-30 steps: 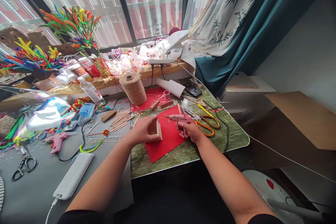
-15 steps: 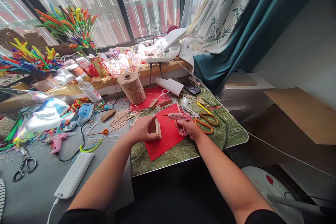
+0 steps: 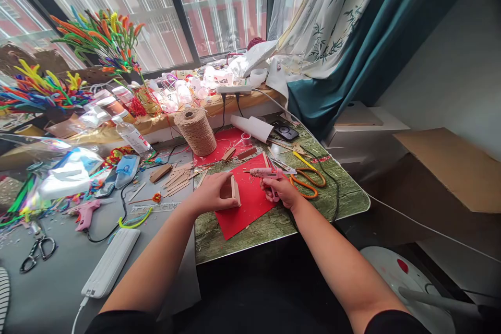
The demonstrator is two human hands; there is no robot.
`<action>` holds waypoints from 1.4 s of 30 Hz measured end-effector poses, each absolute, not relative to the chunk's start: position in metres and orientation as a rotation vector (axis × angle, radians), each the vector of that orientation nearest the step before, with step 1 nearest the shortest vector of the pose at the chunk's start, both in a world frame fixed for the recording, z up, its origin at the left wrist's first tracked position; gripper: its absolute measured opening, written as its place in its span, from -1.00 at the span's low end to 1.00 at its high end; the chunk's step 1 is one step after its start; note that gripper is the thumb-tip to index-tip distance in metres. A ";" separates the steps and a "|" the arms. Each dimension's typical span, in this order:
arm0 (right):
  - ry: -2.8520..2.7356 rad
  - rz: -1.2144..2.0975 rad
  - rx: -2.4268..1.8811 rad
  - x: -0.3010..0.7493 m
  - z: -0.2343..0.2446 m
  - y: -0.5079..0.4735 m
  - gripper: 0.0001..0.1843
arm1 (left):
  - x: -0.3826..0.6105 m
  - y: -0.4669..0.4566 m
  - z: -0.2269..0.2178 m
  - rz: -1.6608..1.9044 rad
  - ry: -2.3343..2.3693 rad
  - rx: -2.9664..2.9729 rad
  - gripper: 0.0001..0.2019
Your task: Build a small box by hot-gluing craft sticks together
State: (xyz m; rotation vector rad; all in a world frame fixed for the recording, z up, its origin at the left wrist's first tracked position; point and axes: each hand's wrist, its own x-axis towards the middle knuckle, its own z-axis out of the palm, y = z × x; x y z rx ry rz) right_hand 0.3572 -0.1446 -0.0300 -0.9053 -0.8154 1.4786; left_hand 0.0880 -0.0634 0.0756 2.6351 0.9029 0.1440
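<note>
My left hand point(image 3: 213, 191) is closed around a small wooden box frame point(image 3: 235, 191), its thumb along the near side and its fingers over the far side. In my right hand point(image 3: 282, 191) is a pink hot glue gun point(image 3: 265, 173), gripped by the handle with its nozzle pointing left toward the wooden piece. A gap separates the nozzle from the wood. Beneath both lies a red sheet point(image 3: 247, 223) on the green wood-patterned table point(image 3: 207, 242). Orange-handled scissors point(image 3: 309, 188) rest just beyond my right hand.
A twine spool point(image 3: 195, 133) stands behind, near flat wooden sticks point(image 3: 180, 178). To the left are a second pink glue gun point(image 3: 86, 214), black-handled scissors point(image 3: 38, 253) and a white power strip point(image 3: 111, 262). A dark cable point(image 3: 337, 195) crosses the table's right side.
Almost nothing differs. Both hands keep their grip and place, and the view has shifted very slightly.
</note>
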 end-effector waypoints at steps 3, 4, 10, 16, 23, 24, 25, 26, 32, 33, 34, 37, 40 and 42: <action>-0.831 1.474 -0.904 0.358 -0.031 -0.144 -0.68 | 0.088 -0.063 0.075 0.147 0.897 2.628 -0.10; -0.834 1.472 -0.905 0.358 -0.031 -0.144 -0.68 | 0.088 -0.063 0.074 0.145 0.900 2.627 -0.10; -0.810 1.478 -0.915 0.357 -0.030 -0.144 -0.68 | 0.089 -0.064 0.075 0.124 0.941 2.624 -0.10; -0.830 1.474 -0.927 0.358 -0.032 -0.143 -0.69 | 0.088 -0.063 0.072 0.133 0.924 2.644 -0.08; -0.814 1.474 -0.933 0.356 -0.024 -0.144 -0.73 | 0.087 -0.060 0.067 0.134 0.913 2.652 0.01; -0.813 1.479 -0.931 0.356 -0.022 -0.145 -0.73 | 0.087 -0.060 0.067 0.132 0.908 2.652 -0.01; -0.812 1.486 -0.932 0.355 -0.021 -0.145 -0.72 | 0.087 -0.059 0.067 0.128 0.905 2.650 -0.03; -0.810 1.492 -0.932 0.355 -0.019 -0.145 -0.72 | 0.087 -0.058 0.068 0.123 0.904 2.647 -0.06; -0.799 1.481 -0.946 0.353 -0.018 -0.145 -0.71 | 0.089 -0.057 0.069 0.094 0.919 2.636 -0.06; -0.802 1.482 -0.943 0.353 -0.019 -0.145 -0.71 | 0.089 -0.057 0.069 0.096 0.920 2.637 -0.06; -0.803 1.485 -0.940 0.354 -0.020 -0.145 -0.71 | 0.089 -0.057 0.069 0.101 0.922 2.638 -0.06; -0.797 1.497 -0.952 0.355 -0.024 -0.144 -0.70 | 0.089 -0.059 0.068 0.121 0.942 2.641 -0.05; -0.794 1.514 -0.965 0.356 -0.027 -0.144 -0.68 | 0.088 -0.061 0.069 0.115 0.933 2.644 -0.01; -0.798 1.520 -0.955 0.356 -0.026 -0.144 -0.69 | 0.087 -0.061 0.071 0.110 0.931 2.644 0.06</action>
